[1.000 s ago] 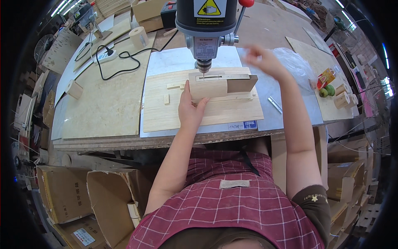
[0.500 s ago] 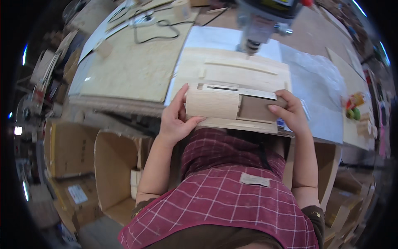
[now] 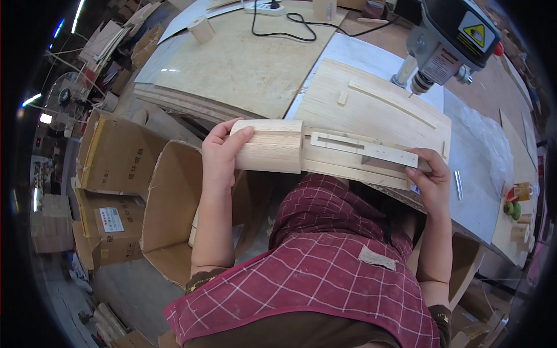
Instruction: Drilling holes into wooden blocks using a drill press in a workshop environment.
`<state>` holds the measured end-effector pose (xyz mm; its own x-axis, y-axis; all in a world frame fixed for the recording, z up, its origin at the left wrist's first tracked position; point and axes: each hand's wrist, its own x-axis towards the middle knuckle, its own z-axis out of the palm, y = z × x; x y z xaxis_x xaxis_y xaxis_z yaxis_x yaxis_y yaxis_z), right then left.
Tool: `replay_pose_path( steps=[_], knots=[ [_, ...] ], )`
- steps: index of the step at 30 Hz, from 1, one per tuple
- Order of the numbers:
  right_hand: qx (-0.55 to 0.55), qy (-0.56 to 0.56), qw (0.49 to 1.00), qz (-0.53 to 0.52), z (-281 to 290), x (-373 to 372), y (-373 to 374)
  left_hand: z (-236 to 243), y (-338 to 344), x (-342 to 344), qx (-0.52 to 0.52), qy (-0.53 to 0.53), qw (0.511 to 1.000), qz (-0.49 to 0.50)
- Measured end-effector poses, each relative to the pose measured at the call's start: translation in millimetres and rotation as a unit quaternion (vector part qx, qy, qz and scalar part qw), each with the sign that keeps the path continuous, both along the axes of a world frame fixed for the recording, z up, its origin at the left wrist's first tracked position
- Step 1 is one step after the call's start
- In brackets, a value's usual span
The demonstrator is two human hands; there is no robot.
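Note:
My left hand (image 3: 221, 152) grips the outer end of a smooth, rounded pale wooden block (image 3: 270, 155), its thumb on top. Right of that block is a wooden tray-like piece (image 3: 355, 172) with raised side strips; the block meets its left end. Along the tray's far side lies a pale slotted strip (image 3: 371, 152), with a long slot on its left and small holes on its right. My right hand (image 3: 430, 177) pinches the strip's right end, thumb on the near side. Whether it also holds the tray is hidden.
A drill press (image 3: 444, 49) with its bit stands over a wooden board (image 3: 371, 113) bearing thin strips. A cable (image 3: 290, 32) and a wooden cylinder (image 3: 201, 30) lie on the far left bench. Cardboard boxes (image 3: 168, 214) stand below left; plastic film (image 3: 473, 139) lies right.
The rounded block has shifted left, out to the tray's left end, with my left hand. The brown surface by my right hand no longer shows. The view has turned.

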<state>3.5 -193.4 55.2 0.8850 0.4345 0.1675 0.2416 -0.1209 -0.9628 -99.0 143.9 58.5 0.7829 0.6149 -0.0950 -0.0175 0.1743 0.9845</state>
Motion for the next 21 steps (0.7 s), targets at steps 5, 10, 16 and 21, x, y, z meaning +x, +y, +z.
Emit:
replay_pose_path(
  steps=[5, 10, 16, 21],
  knots=[
    [0.054, 0.026, 0.998, -0.010, -9.3, -3.6, -8.0, -4.3, -15.2, 14.8, 0.005, -0.012, 0.999, -0.046],
    [0.057, 0.020, 0.998, -0.018, -13.6, -6.8, -24.6, -5.3, -23.6, 25.0, 0.016, -0.005, 0.997, -0.075],
    [0.069, 0.018, 0.997, -0.033, -21.2, -10.2, -35.6, -3.6, -32.6, 32.1, 0.033, 0.005, 0.995, -0.091],
    [0.093, 0.010, 0.996, -0.007, -20.7, -10.4, -36.5, 4.4, -38.4, 33.6, 0.054, 0.016, 0.992, -0.108]
  ],
)
